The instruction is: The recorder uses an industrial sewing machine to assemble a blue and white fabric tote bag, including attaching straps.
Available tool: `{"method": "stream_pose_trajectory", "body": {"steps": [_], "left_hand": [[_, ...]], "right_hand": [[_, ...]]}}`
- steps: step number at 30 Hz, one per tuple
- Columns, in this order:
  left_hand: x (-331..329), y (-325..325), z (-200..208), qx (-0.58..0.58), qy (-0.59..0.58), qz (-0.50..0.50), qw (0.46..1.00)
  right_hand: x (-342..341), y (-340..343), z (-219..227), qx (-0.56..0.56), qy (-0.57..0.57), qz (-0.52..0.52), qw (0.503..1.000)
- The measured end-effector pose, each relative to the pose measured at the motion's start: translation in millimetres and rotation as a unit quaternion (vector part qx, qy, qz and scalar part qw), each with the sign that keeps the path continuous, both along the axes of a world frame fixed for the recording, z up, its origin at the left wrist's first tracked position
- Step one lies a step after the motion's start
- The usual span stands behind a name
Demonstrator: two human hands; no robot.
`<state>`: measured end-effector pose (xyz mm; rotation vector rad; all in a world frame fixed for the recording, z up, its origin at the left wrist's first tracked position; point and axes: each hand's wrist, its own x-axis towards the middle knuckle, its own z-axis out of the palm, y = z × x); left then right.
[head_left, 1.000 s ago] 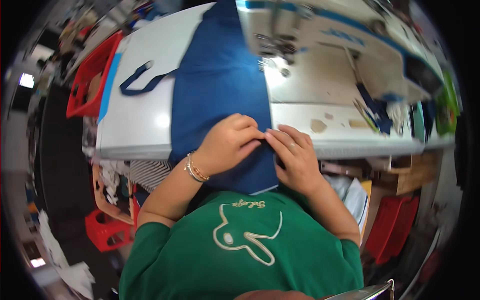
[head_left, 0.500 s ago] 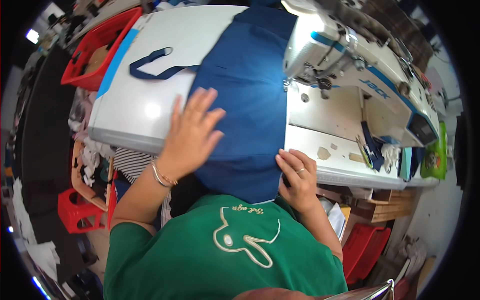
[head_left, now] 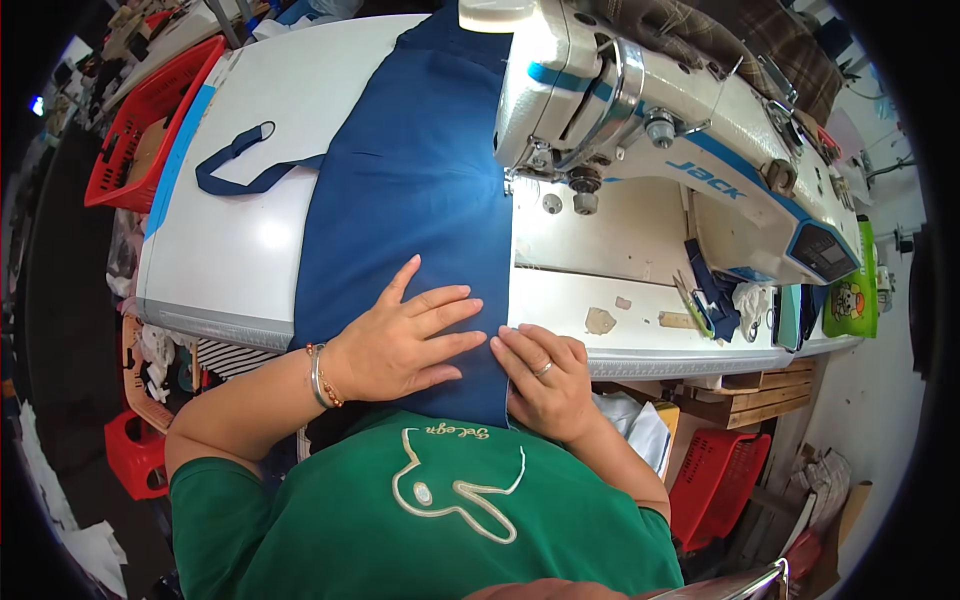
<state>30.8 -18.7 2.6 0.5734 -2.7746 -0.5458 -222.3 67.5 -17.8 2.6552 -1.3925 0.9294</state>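
Note:
A long piece of navy blue cloth lies across the sewing table and hangs over its front edge towards me. Its right edge passes under the needle area of the white sewing machine. From the cloth's left side runs a blue strap ending in a metal ring. My left hand rests on top of the cloth near the table's front, fingers spread. At the right edge of the cloth, my right hand pinches the border, fingertips on top and the thumb partly hidden by the cloth.
Thread snips, a dark blue scrap and a phone-like flat object lie right of the machine bed. A green bag stands at the table's right end. Red baskets flank the far left; another sits below right.
My left hand has come down onto the cloth, nearer my right hand. The right hand still holds the edge. The whole view has shifted, with the machine now appearing larger and further left.

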Motion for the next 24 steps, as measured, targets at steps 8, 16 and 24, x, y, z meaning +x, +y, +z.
{"method": "stream_pose_trajectory", "body": {"steps": [8,16,24], "left_hand": [[-9,-35,-2,-0.011,0.003,0.006,1.0],[-14,-77,-3,-0.024,-0.002,-0.001,1.0],[-19,-113,-3,-0.032,-0.011,0.003,0.999]], "right_hand": [[-7,-33,19,0.065,0.024,0.013,0.997],[-11,-72,28,0.088,0.082,0.017,0.993],[-16,-107,27,0.063,0.114,0.035,0.991]]}}
